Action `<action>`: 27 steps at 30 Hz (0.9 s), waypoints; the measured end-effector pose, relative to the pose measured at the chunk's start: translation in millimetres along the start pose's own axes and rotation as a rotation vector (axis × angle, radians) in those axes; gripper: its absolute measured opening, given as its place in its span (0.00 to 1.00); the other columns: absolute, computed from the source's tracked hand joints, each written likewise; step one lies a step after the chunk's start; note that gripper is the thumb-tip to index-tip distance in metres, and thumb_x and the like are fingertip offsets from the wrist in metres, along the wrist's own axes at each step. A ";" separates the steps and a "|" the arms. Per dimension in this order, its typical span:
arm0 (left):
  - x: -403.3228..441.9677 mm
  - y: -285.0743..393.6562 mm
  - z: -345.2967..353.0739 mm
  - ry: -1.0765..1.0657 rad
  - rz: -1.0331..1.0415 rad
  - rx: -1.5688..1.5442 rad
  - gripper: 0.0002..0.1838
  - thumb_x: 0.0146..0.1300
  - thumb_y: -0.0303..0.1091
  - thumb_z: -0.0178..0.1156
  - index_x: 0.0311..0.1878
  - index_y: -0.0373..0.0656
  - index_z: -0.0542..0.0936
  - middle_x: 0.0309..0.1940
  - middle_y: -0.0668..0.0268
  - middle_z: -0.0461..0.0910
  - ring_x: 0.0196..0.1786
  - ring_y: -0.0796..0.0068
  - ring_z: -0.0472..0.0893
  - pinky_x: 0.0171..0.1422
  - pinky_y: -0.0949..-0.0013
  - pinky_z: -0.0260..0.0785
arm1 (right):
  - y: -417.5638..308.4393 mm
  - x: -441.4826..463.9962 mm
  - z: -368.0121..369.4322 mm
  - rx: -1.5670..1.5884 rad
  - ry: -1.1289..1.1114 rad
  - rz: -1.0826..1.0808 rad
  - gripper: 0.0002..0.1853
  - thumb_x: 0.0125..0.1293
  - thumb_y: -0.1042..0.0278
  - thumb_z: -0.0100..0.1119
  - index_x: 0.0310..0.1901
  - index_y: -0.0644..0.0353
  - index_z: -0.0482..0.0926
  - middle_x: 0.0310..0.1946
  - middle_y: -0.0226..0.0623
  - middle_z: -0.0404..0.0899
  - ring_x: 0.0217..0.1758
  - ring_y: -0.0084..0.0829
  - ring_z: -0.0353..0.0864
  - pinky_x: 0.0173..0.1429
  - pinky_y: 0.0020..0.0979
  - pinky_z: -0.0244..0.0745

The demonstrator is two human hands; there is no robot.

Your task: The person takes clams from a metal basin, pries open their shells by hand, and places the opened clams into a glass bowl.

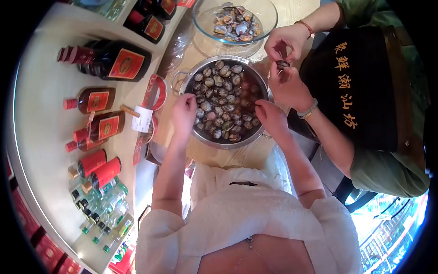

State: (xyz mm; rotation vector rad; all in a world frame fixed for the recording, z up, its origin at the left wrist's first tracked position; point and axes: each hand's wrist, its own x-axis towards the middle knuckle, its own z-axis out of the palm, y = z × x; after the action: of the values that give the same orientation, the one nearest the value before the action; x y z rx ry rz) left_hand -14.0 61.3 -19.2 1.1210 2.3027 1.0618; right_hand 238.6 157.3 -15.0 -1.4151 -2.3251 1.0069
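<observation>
A round metal basin (214, 144) filled with clams (223, 98) in dark liquid stands on the wooden table in front of me. My left hand (185, 114) is at the basin's left rim, fingers curled together; whatever they may pinch is hidden. Over the right rim, my right hand (272, 118) has its fingertips drawn together near the clams, and I cannot make out anything between them. Beside me on the right, another person's hands (288, 68) hold one opened clam (283, 65) above the basin's edge.
A clear glass bowl (194, 20) with opened clams stands behind the basin. To the left, shelves carry dark bottles (116, 59) with red labels and several smaller bottles (109, 201). A co-worker in a black apron (360, 86) stands close on the right. The table (219, 157) is pale wood.
</observation>
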 end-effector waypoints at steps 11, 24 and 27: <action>-5.7 6.7 22.7 -0.041 0.122 0.611 0.19 0.46 0.38 0.63 0.42 0.45 0.73 0.38 0.60 0.72 0.39 0.58 0.76 0.40 0.59 0.70 | -17.4 -20.1 7.5 0.045 -0.093 -0.134 0.09 0.57 0.61 0.53 0.39 0.52 0.75 0.30 0.35 0.78 0.33 0.39 0.78 0.35 0.40 0.72; -5.4 -3.2 15.6 -0.070 0.212 0.455 0.17 0.47 0.36 0.62 0.41 0.41 0.74 0.35 0.55 0.75 0.40 0.55 0.76 0.43 0.57 0.69 | -52.8 -43.8 29.2 -0.023 -0.004 -0.080 0.10 0.57 0.60 0.51 0.38 0.55 0.75 0.31 0.41 0.78 0.35 0.42 0.79 0.40 0.41 0.73; 2.2 -19.4 16.3 -0.054 0.302 0.148 0.23 0.49 0.36 0.62 0.48 0.38 0.73 0.43 0.53 0.76 0.47 0.56 0.76 0.50 0.62 0.69 | -40.1 -39.6 37.2 -0.003 -0.011 -0.061 0.10 0.58 0.60 0.51 0.38 0.54 0.75 0.31 0.40 0.78 0.35 0.42 0.78 0.47 0.46 0.68</action>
State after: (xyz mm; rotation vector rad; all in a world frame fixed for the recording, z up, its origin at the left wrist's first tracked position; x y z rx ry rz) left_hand -15.5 62.9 -44.6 1.5750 2.2473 0.9601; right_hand 211.5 95.6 -10.1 -1.3347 -2.3634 0.9963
